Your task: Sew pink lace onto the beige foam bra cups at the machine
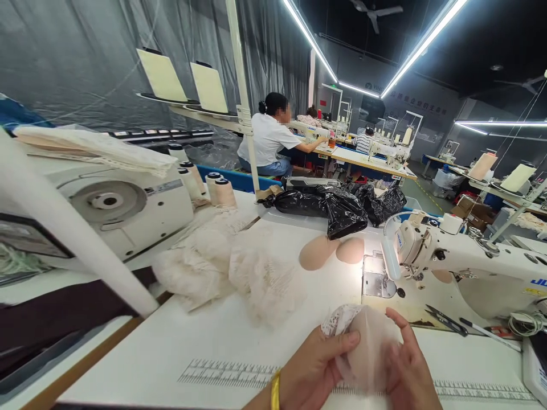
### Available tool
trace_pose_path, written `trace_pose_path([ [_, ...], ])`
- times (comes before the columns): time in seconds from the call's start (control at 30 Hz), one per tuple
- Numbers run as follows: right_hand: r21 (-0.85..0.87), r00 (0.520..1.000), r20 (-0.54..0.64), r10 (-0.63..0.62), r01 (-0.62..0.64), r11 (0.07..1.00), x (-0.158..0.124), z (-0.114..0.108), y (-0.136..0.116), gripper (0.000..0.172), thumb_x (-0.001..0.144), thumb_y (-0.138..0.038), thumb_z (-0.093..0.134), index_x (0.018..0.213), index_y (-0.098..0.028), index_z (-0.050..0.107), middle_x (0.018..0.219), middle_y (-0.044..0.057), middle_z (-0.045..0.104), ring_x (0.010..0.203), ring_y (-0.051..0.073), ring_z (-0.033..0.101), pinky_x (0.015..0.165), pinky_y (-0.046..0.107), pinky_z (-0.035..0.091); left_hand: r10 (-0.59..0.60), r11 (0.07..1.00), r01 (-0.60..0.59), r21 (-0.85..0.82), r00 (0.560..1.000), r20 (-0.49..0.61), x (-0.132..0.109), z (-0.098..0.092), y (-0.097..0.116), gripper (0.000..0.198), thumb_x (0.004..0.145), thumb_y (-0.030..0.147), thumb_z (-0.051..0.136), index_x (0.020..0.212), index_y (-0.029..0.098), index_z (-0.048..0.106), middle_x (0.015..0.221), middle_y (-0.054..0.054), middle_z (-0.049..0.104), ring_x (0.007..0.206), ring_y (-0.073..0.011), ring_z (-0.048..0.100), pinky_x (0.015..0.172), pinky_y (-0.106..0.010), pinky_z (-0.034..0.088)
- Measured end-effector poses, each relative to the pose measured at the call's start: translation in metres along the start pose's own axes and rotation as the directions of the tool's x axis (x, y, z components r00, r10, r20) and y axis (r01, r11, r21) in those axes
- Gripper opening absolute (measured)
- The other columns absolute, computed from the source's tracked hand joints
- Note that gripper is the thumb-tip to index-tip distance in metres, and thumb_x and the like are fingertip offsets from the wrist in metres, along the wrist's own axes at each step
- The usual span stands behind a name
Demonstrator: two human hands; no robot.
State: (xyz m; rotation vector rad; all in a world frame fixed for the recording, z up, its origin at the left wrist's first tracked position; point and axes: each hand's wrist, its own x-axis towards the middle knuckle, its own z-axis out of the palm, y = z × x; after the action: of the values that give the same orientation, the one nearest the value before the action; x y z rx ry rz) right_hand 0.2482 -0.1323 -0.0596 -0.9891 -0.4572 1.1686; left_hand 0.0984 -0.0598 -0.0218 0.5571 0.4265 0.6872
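Over the front of the white table, a beige bra cup with sheer mesh and white lace over it is held between my two hands. My left hand grips its left side, the thumb pressed on the front and the fingers behind. At its right edge, my right hand has the index finger raised and the other fingers against the mesh, partly blurred. Two plain beige bra cups lie beyond, left of the sewing machine. A loose heap of cream lace fabric spreads to the left.
Thread snips and a white pen lie right of my hands. A ruler scale runs along the front edge. Black plastic bags sit at the back. Thread cones stand behind the lace. A co-worker sits farther off.
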Motion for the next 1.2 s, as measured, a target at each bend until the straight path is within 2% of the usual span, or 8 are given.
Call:
trace_pose_path([
  [0.1, -0.055, 0.998, -0.006, -0.057, 0.056, 0.997, 0.0, 0.001, 0.003, 0.11, 0.061, -0.049, 0.097, 0.151, -0.03, 0.037, 0.091, 0.005, 0.079, 0.078, 0.028, 0.074, 0.068, 0.038, 0.058, 0.001, 0.999, -0.002, -0.033, 1.0, -0.029, 0.003, 0.001, -0.002, 0.041, 0.07, 0.031, 0.092, 0.105, 0.013, 0.081, 0.102, -0.015, 0.08, 0.103, -0.034, 0.074, 0.09, -0.04, 0.06],
  [0.2, -0.114, 0.996, -0.018, -0.088, 0.086, 0.99, 0.001, 0.0, 0.003, 0.109, 0.064, -0.048, 0.096, 0.153, -0.029, 0.035, 0.089, 0.004, 0.079, 0.073, 0.026, 0.074, 0.067, 0.037, 0.058, -0.009, 0.999, 0.006, -0.043, 0.997, -0.073, 0.007, 0.007, -0.002, 0.043, 0.071, 0.04, 0.091, 0.103, 0.013, 0.081, 0.104, -0.016, 0.08, 0.102, -0.0335, 0.074, 0.086, -0.038, 0.061],
  [0.33, -0.163, 0.989, -0.032, -0.142, 0.135, 0.977, 0.002, -0.005, 0.006, 0.108, 0.065, -0.048, 0.095, 0.153, -0.025, 0.037, 0.09, 0.006, 0.079, 0.075, 0.026, 0.074, 0.07, 0.037, 0.058, -0.009, 1.0, 0.005, -0.026, 0.987, -0.16, 0.012, 0.012, -0.002, 0.046, 0.065, 0.04, 0.095, 0.099, 0.012, 0.081, 0.105, -0.016, 0.08, 0.102, -0.0336, 0.074, 0.087, -0.037, 0.061],
  [0.43, -0.17, 0.989, -0.037, -0.146, 0.138, 0.976, 0.002, -0.009, 0.008, 0.107, 0.066, -0.048, 0.095, 0.153, -0.025, 0.037, 0.091, 0.006, 0.079, 0.076, 0.025, 0.074, 0.07, 0.035, 0.057, -0.029, 1.0, 0.025, -0.018, 0.978, -0.205, 0.014, 0.014, -0.003, 0.049, 0.063, 0.044, 0.096, 0.096, 0.011, 0.081, 0.103, -0.017, 0.08, 0.099, -0.0341, 0.074, 0.082, -0.036, 0.061],
  [0.63, -0.16, 0.99, -0.034, -0.14, 0.133, 0.978, 0.002, -0.009, 0.01, 0.102, 0.07, -0.05, 0.092, 0.151, -0.025, 0.036, 0.088, 0.005, 0.078, 0.07, 0.023, 0.072, 0.066, 0.033, 0.057, -0.04, 0.999, 0.043, 0.013, 0.979, -0.201, 0.014, 0.015, -0.004, 0.052, 0.062, 0.05, 0.095, 0.093, 0.01, 0.081, 0.096, -0.016, 0.08, 0.095, -0.0349, 0.075, 0.069, -0.035, 0.061],
  [0.93, -0.179, 0.99, -0.024, -0.141, 0.135, 0.975, 0.003, -0.014, 0.012, 0.094, 0.073, -0.055, 0.09, 0.149, -0.023, 0.045, 0.089, 0.006, 0.079, 0.074, 0.024, 0.073, 0.069, 0.034, 0.059, -0.044, 0.999, 0.043, -0.01, 0.971, -0.234, 0.018, 0.014, -0.006, 0.052, 0.058, 0.044, 0.098, 0.093, 0.01, 0.079, 0.099, -0.016, 0.08, 0.098, -0.0335, 0.074, 0.08, -0.035, 0.06],
  [1.07, -0.201, 0.993, -0.003, -0.121, 0.118, 0.972, 0.003, -0.016, 0.012, 0.093, 0.073, -0.06, 0.088, 0.149, -0.022, 0.048, 0.087, 0.005, 0.078, 0.074, 0.024, 0.073, 0.067, 0.032, 0.059, -0.066, 0.998, 0.07, 0.006, 0.97, -0.235, 0.019, 0.015, -0.005, 0.051, 0.058, 0.046, 0.097, 0.091, 0.011, 0.078, 0.097, -0.015, 0.08, 0.092, -0.0327, 0.074, 0.075, -0.035, 0.059],
  [1.2, -0.188, 0.994, -0.006, -0.112, 0.109, 0.976, 0.002, -0.014, 0.01, 0.092, 0.074, -0.058, 0.087, 0.149, -0.023, 0.046, 0.088, 0.005, 0.079, 0.076, 0.024, 0.073, 0.069, 0.033, 0.059, -0.053, 0.996, 0.067, 0.053, 0.973, -0.224, 0.02, 0.017, -0.002, 0.049, 0.061, 0.049, 0.096, 0.085, 0.011, 0.078, 0.087, -0.014, 0.08, 0.082, -0.0299, 0.074, 0.066, -0.032, 0.057],
])
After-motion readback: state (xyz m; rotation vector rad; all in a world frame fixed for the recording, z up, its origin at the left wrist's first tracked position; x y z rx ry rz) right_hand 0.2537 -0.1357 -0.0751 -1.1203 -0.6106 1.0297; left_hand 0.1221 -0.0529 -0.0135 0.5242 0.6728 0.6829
